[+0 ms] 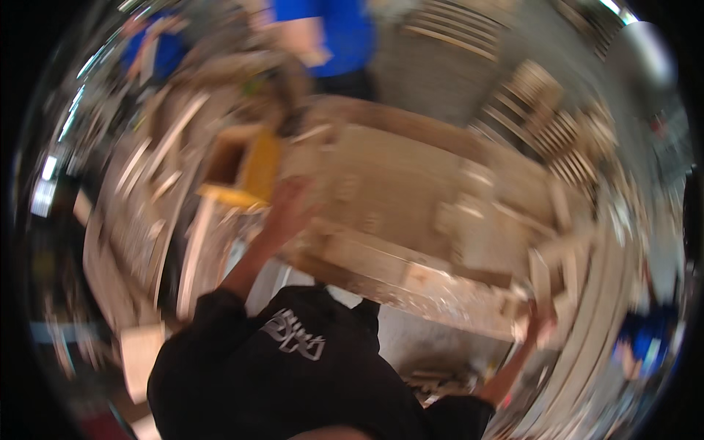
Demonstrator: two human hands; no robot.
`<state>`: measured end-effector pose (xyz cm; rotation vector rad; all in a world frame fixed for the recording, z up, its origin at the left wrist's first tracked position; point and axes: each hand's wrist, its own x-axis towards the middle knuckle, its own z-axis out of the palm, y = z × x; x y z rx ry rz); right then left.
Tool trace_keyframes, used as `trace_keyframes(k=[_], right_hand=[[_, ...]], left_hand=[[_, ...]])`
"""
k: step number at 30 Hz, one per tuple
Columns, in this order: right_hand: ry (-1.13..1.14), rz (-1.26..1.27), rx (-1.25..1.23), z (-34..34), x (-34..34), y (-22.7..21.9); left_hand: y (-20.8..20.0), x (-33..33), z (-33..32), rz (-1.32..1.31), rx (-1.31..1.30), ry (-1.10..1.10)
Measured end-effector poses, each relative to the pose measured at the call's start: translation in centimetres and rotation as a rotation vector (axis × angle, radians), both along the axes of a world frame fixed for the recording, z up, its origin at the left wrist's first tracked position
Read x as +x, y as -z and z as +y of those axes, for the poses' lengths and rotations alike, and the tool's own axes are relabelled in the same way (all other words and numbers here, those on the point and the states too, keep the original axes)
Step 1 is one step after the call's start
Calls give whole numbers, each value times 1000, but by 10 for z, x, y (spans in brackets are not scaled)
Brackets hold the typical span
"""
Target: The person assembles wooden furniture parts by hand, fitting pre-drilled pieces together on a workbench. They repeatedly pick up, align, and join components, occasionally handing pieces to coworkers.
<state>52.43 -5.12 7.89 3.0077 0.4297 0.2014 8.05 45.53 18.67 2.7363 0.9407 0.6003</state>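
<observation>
A wooden workbench with a flat brown cardboard sheet [396,176] on it lies before me. My left hand [292,209] is at the bench's left side, beside the sheet's edge. Its fingers look stretched out and apart, with nothing seen in them, though motion blurs the hand. At the bench's near right corner is my right hand [539,324], next to an upright wooden piece [540,275]. Blur smears its fingers, so whether it grips that piece is not clear. A worn wooden rail [440,288] runs along the bench's near side.
Left of the bench stands an open yellow box [258,165]. Long wood strips [176,136] lie farther left. A person in blue [341,37] stands across the bench; other people in blue are at far left and lower right. Slatted wooden stacks [524,103] stand at the back right.
</observation>
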Motion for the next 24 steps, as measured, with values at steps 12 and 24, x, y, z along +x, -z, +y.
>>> trace_keyframes(k=[12,24], right_hand=[[-1095,-60,460,354,-76,-307],[-1770,933,27,734,-743,-143]], left_hand=[[21,-221,22,-334,118,-501],[0,-438,-56,-540,323,-1314]])
